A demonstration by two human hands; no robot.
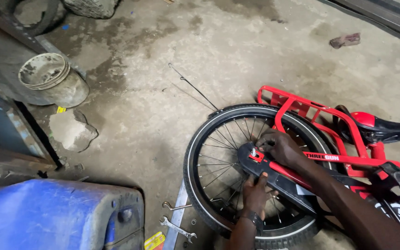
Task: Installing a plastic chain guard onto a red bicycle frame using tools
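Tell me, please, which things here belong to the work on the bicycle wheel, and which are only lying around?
In the work:
left hand on the black chain guard
right hand at the axle nut
rear wheel
red frame

Lying about:
two spanners on the floor
dirty bucket
blue container
loose wire
stone

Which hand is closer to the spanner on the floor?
Left. The left hand rests on the wheel just right of the spanner. The right hand is higher, at the axle.
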